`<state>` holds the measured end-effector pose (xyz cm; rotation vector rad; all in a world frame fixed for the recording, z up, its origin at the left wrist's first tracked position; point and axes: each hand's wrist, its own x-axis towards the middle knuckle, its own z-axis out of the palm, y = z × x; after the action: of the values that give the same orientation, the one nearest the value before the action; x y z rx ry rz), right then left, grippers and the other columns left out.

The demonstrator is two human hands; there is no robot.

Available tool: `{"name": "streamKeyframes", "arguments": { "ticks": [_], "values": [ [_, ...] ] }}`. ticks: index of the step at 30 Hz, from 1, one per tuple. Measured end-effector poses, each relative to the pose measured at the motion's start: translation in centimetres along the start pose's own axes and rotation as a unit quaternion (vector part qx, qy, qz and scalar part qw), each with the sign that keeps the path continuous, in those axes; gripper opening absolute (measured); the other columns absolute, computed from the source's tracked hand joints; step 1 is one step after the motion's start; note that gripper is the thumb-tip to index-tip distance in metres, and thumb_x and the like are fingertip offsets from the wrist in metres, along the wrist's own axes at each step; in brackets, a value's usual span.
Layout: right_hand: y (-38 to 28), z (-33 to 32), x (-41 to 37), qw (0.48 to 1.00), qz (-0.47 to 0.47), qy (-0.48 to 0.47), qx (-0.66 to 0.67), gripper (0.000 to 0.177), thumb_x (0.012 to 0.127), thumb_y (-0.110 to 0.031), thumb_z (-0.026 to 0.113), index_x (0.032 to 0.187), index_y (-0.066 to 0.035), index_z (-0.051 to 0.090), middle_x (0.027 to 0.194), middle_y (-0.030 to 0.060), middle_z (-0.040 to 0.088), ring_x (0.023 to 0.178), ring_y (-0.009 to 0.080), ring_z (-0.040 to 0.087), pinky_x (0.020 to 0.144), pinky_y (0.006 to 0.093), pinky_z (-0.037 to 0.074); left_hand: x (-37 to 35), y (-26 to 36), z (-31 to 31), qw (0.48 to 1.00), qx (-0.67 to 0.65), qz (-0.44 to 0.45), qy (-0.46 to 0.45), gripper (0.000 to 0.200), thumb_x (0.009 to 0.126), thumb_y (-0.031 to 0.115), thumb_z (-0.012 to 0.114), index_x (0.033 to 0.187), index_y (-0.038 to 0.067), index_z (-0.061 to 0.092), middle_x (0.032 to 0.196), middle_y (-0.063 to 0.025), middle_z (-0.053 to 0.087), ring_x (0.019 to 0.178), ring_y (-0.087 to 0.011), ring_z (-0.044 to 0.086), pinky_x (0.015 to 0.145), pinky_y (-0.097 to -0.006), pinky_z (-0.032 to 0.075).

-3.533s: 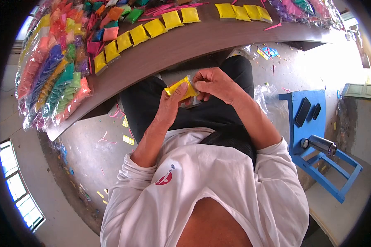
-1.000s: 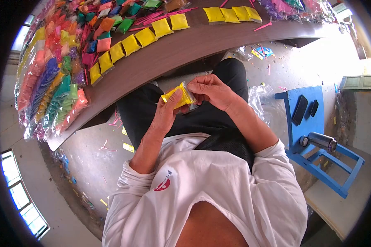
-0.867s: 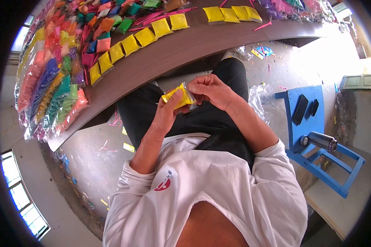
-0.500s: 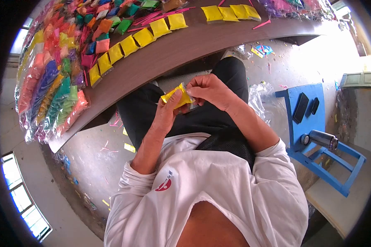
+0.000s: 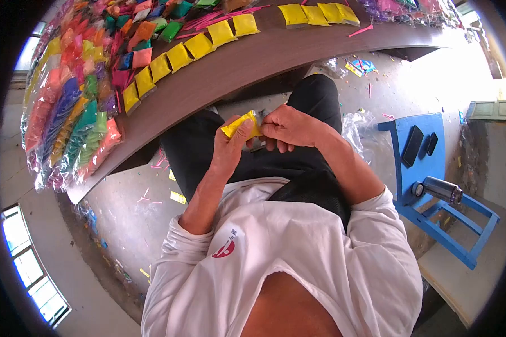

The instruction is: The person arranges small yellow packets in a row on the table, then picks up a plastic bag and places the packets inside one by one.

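Above my lap, my left hand (image 5: 229,143) grips a small yellow packet (image 5: 237,126), its thumb lying across the face. My right hand (image 5: 293,127) is closed at the packet's clear right end, fingers curled and pinching the edge; the fingertips are partly hidden. On the table beyond, a curved row of similar yellow packets (image 5: 197,46) lies near the edge. A shorter group of yellow packets (image 5: 315,14) is farther right.
Clear bags of multicoloured packets (image 5: 67,123) crowd the left of the brown table (image 5: 208,84), with pink plastic sticks (image 5: 208,21) behind the row. To my right stands a blue stool (image 5: 402,126) bearing a dark phone (image 5: 412,146) and a metal flask (image 5: 441,190). Scraps litter the floor.
My right hand has turned at the packet's end, and its lower fingers now hang down more visibly. My left hand still holds the packet in nearly the same place.
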<state>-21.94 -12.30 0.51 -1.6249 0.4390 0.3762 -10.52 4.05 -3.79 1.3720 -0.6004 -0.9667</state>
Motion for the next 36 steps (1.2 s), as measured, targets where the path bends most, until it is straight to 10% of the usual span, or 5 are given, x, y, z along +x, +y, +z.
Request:
{"name": "streamKeyframes", "arguments": {
  "ticks": [17,21,28,30,36],
  "values": [
    [5.1,-0.3,2.4,0.924,-0.135,0.242,-0.265,0.020,0.078,-0.015,0.059,0.085,0.003,0.066,0.082,0.0261,0.063,0.083,0.0433,0.063,0.072,0.0458,0.052,-0.1,0.9,-0.4,0.999,0.019,0.022,0.037,0.035,0.095,0.043,0.061,0.089,0.008,0.060,0.071,0.0018,0.054,0.063,-0.0044,0.050,0.057,-0.0204,0.039],
    [7.7,-3.9,-1.0,0.901,-0.077,0.419,-0.077,0.015,0.086,-0.009,0.056,0.084,0.000,0.068,0.071,0.0132,0.065,0.060,0.0188,0.063,0.061,0.0366,0.051,0.1,2.1,-2.0,0.997,-0.046,0.010,0.066,0.038,0.095,0.047,0.058,0.088,0.009,0.060,0.069,0.0003,0.057,0.062,-0.0053,0.052,0.057,-0.0203,0.039],
    [10.2,-8.1,-7.1,0.566,-0.123,0.658,-0.481,0.029,0.094,-0.026,0.058,0.091,0.000,0.071,0.075,0.0086,0.070,0.070,0.0165,0.065,0.066,0.0307,0.051,-0.3,0.6,-1.1,0.989,-0.128,-0.053,0.060,0.040,0.096,0.048,0.056,0.090,0.009,0.060,0.073,-0.0022,0.059,0.062,-0.0079,0.054,0.058,-0.0221,0.042],
    [9.2,-5.9,-7.0,0.842,-0.040,0.532,-0.084,0.036,0.091,-0.035,0.064,0.091,0.001,0.070,0.074,0.0096,0.069,0.072,0.0123,0.061,0.066,0.0322,0.051,-0.2,0.2,-1.2,0.988,-0.133,-0.068,0.041,0.041,0.094,0.047,0.059,0.094,0.007,0.059,0.075,-0.0044,0.060,0.063,-0.0111,0.055,0.060,-0.0251,0.044],
    [3.8,1.6,-0.5,0.945,-0.217,0.205,0.134,0.029,0.088,-0.017,0.070,0.110,0.001,0.062,0.089,0.0032,0.064,0.080,0.0086,0.059,0.071,0.0260,0.050,-0.2,0.3,0.4,0.997,-0.035,-0.075,-0.005,0.045,0.097,0.051,0.049,0.093,0.008,0.060,0.075,-0.0027,0.060,0.064,-0.0099,0.056,0.058,-0.0252,0.043]
  ]
}}
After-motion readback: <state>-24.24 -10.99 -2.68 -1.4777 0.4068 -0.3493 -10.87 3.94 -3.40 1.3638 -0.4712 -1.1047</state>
